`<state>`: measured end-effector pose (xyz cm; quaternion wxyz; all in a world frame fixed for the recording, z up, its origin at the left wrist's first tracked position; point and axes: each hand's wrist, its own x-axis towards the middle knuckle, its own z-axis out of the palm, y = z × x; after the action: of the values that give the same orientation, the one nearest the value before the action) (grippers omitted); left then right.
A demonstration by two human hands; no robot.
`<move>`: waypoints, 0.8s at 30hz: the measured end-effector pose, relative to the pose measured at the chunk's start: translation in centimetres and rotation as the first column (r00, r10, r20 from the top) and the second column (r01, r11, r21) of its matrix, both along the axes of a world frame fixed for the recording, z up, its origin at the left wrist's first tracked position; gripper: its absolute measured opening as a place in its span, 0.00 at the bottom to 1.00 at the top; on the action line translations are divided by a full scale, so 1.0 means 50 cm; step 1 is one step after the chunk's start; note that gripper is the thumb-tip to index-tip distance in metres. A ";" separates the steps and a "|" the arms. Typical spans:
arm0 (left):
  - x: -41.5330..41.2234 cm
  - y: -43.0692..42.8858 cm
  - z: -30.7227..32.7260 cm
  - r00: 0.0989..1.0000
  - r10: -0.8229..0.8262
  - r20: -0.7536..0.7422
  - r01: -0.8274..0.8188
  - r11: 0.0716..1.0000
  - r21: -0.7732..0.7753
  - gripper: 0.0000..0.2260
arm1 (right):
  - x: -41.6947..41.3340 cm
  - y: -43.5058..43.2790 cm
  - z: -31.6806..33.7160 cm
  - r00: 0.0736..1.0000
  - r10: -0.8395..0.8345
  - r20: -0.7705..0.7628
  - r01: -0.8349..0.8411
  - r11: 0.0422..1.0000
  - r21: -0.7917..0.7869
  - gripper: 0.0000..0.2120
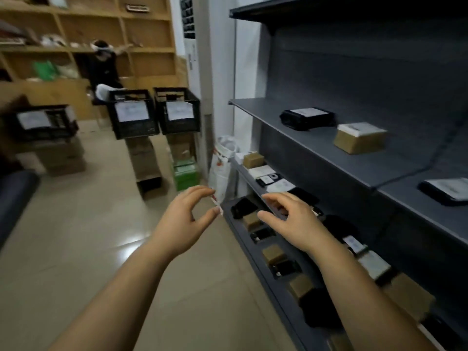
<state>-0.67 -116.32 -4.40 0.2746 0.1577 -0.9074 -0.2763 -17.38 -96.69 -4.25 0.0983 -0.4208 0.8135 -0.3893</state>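
Note:
My left hand (186,219) is stretched out over the tiled floor, thumb and fingers spread in a loose curve, holding nothing. My right hand (288,219) reaches out over the front of the bottom shelf (255,252) of a dark grey rack, fingers relaxed and empty. Below it lie small brown boxes (273,253) and black packages (244,206) in rows. On the middle shelf (304,138) sit a black wrapped parcel (307,117) with a white label and a brown box (359,136) with a white top.
Two black crates (131,114) with paper labels stand on stacked cartons to the left of the rack, a third crate (43,122) farther left. A person (103,64) stands at wooden shelving at the back. A white bag (222,171) leans by the rack's end.

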 end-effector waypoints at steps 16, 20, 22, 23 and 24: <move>-0.266 -0.729 -0.069 0.972 0.224 0.077 -0.229 0.972 0.055 0.19 | -0.335 -0.832 -0.076 0.969 0.248 0.010 -0.249 0.968 0.025 0.19; -0.456 -0.897 -0.069 0.990 0.058 0.130 -0.063 0.997 0.036 0.20 | -0.471 -0.933 -0.088 0.997 0.055 0.057 -0.055 0.998 0.005 0.20; -0.559 -0.958 -0.064 0.989 -0.031 0.145 0.030 1.000 0.008 0.19 | -0.539 -0.957 -0.092 0.995 -0.058 0.077 0.057 0.998 0.005 0.20; -0.609 -0.983 -0.064 0.986 -0.075 0.146 0.075 0.997 0.001 0.18 | -0.572 -0.962 -0.097 0.991 -0.106 0.082 0.105 0.994 0.023 0.20; -0.659 -1.004 -0.068 0.982 -0.120 0.149 0.120 0.993 0.004 0.17 | -0.605 -0.965 -0.107 0.985 -0.150 0.082 0.146 0.988 0.048 0.19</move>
<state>-33.62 -166.51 -7.81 0.1895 0.1220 -0.9339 -0.2773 -47.63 -144.93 -9.61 0.1127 -0.3401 0.8456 -0.3958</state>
